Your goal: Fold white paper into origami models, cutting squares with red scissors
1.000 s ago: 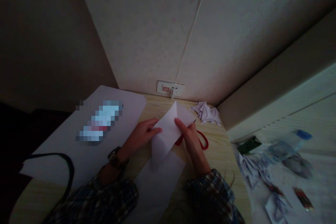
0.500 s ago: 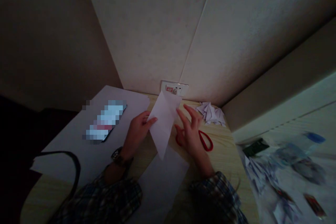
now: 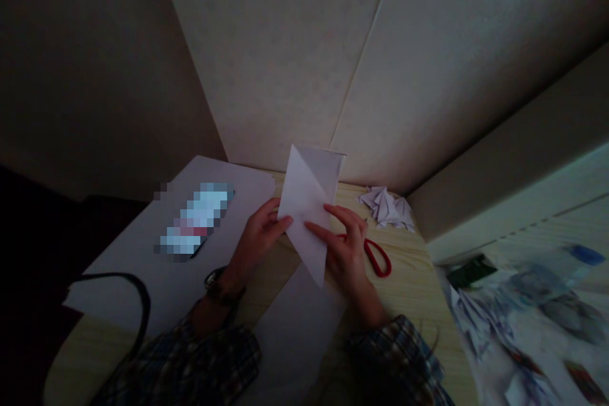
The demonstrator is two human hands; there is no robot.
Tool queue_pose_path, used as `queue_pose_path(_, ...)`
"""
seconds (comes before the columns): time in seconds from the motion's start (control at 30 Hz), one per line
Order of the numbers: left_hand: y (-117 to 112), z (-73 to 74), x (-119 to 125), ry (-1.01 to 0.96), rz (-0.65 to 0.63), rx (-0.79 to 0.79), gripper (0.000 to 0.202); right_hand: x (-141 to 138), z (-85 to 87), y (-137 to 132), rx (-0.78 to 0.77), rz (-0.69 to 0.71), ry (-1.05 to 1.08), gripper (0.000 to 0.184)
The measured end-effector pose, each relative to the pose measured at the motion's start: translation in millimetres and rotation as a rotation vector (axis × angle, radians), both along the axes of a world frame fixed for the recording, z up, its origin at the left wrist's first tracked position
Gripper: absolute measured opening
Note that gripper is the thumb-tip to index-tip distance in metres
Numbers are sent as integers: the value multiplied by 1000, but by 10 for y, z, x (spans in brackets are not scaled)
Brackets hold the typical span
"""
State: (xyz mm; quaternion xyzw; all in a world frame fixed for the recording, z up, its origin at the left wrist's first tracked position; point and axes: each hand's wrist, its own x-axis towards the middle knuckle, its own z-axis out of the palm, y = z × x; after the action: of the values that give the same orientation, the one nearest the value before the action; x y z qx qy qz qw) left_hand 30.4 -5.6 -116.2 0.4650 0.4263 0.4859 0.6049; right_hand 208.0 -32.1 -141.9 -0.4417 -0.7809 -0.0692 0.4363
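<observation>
A folded sheet of white paper [image 3: 304, 193] with a slanting crease is held up off the table. My left hand [image 3: 261, 235] pinches its left edge, thumb in front and the other fingers partly behind. On the right side, my right hand [image 3: 349, 244] has two fingertips pressed on the front of the sheet; the rest of its fingers are partly hidden. Below the folded sheet, another white paper [image 3: 297, 330] lies on the table. Red-handled scissors [image 3: 379, 258] lie beside my right hand, partly covered by it.
A phone [image 3: 197, 219] with a blurred-out screen rests on large white sheets [image 3: 118, 266] at the left. Folded paper pieces [image 3: 387, 208] lie at the table's back right corner. Beyond the right edge are a blue-capped bottle [image 3: 556, 273] and more folded paper [image 3: 478, 320]. A wall stands behind the table.
My right hand has moved left onto the folded paper, its fingertips now touching the front. The paper's bottom point has swung right, and its top now covers the wall socket.
</observation>
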Motion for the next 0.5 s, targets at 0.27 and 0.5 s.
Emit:
queue_pose_path(0.27, -8, -27, -13, -22, -18, 36, 33, -15, -1, -23, 50, -34, 110, 30)
queue_pose_path(0.5, -23, -17, -2, 40, 104, 126, 49, -20, -28, -56, 16, -99, 231, 27)
